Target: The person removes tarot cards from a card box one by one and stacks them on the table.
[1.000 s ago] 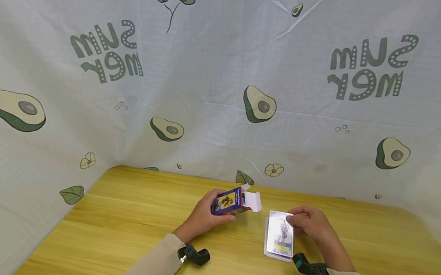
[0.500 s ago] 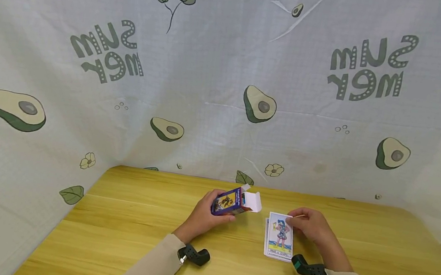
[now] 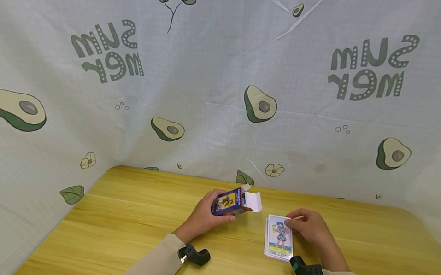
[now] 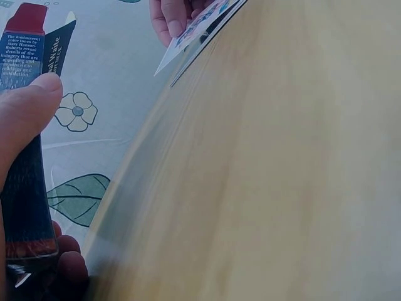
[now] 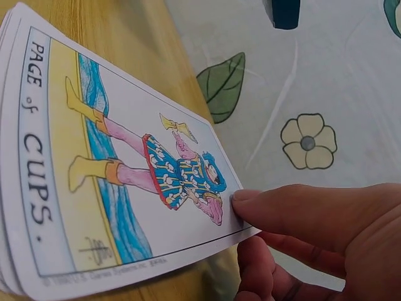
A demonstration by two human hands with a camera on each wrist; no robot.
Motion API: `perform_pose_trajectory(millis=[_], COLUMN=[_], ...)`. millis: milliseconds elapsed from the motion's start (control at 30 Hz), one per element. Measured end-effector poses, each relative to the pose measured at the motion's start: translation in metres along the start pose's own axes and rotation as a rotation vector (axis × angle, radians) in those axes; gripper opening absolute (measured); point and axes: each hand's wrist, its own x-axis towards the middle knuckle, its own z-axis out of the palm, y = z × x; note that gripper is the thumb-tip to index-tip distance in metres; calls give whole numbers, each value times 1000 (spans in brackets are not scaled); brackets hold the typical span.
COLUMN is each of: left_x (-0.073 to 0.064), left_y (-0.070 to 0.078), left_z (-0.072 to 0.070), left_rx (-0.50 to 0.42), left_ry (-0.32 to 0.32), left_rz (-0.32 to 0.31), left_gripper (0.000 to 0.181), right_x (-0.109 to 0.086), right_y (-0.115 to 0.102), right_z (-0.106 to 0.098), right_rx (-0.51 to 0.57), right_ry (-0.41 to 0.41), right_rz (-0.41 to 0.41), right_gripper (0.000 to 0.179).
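My left hand (image 3: pixel 207 214) grips a purple-blue card box (image 3: pixel 227 202) above the table, its white flap open toward the right. In the left wrist view the thumb presses along the side of the box (image 4: pixel 25 69). To the right, my right hand (image 3: pixel 311 227) pinches the far right corner of a tarot card (image 3: pixel 280 237) between thumb and fingers. The right wrist view shows it is the Page of Cups card (image 5: pixel 144 163), face up, with its far end raised. Beneath its near end lies a small stack of cards (image 5: pixel 7 251), mostly covered.
The wooden table (image 3: pixel 136 238) runs back to a hanging cloth (image 3: pixel 213 62) printed with avocados, leaves and flowers. A black wrist camera (image 3: pixel 197 256) sits on the left wrist and another camera (image 3: pixel 307 270) on the right wrist.
The pinched card has tilted down at its far end, so the glare has gone and its picture shows clearly. My right hand has shifted slightly nearer; the left hand and box stay put.
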Motion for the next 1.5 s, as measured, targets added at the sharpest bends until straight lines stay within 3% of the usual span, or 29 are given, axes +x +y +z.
perform_pose_trajectory(millis=[733,1000,1233,1500], left_x=[1,-8,1,1], left_y=[-2,29,2,2], left_z=[0,-5,1,0], left_rx=[20,-16,22,14], left_ry=[3,-1,4,1], left_rz=[9,14,-16,-15], left_gripper=[66,63,66,67], right_x=[-3,-4,-3,-3], right_y=[-4,-5,-5,-6], right_z=[9,9,9,9], right_rx=[-116,-130,-132,-130], right_ry=[31,29,32,26], right_rz=[4,-8,-7,-2], right_gripper=[23,23,20,22])
